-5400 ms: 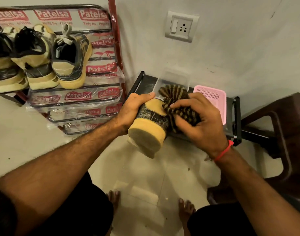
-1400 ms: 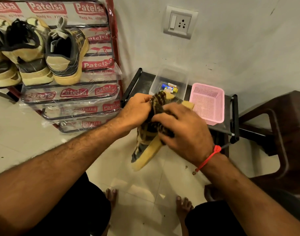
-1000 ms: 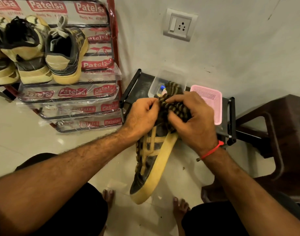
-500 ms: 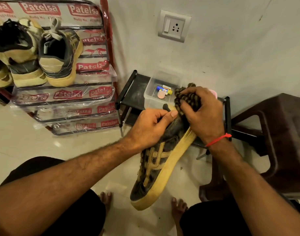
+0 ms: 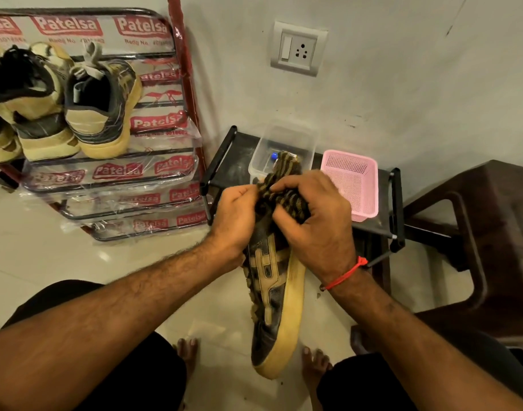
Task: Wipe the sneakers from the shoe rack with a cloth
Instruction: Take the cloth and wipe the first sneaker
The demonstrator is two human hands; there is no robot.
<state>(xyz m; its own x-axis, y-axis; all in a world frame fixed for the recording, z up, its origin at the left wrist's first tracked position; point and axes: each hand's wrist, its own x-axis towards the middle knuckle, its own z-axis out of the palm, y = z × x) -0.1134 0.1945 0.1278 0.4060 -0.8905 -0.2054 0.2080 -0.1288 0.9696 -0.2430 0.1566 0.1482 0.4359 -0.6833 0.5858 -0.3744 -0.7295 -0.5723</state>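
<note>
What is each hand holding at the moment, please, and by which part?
The left hand grips the sneaker near its heel end, toe hanging down. The right hand holds the bunched cloth against that end.

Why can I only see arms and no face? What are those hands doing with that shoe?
The camera sits on the person's head and looks down, so you see only their arms, hands and bare toes. The left hand grips the heel end of a dark sneaker with tan stripes and a yellowish sole, toe pointing down toward the floor. The right hand holds a brown and black striped cloth against it, to wipe it. More sneakers wait on the metal shoe rack wrapped in plastic. Behind the hands, a low black stand carries a clear plastic box and a pink plastic basket.
</note>
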